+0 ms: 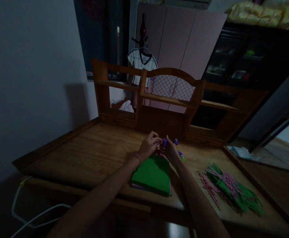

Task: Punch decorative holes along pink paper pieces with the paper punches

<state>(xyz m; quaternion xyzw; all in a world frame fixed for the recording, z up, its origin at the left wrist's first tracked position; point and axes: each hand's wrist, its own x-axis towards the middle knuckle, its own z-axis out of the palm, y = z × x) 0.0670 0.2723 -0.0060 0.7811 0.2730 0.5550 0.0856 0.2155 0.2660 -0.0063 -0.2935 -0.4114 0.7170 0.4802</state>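
Observation:
My left hand (148,145) and my right hand (171,150) meet over the far end of a green sheet stack (151,173) on the wooden desk (97,155). Between their fingertips sits a small purple object (164,142), pinched from both sides. A second purple piece (176,141) lies just behind my right hand. A purple and green piece (181,155) rests to the right of that hand. The room is dim and the small pieces are hard to make out.
A pile of green and pink paper strips (230,188) covers the desk's right side. A wooden shelf hutch (159,96) stands along the back edge. A white cable (30,215) hangs at the lower left. A shirt (142,64) hangs behind the hutch.

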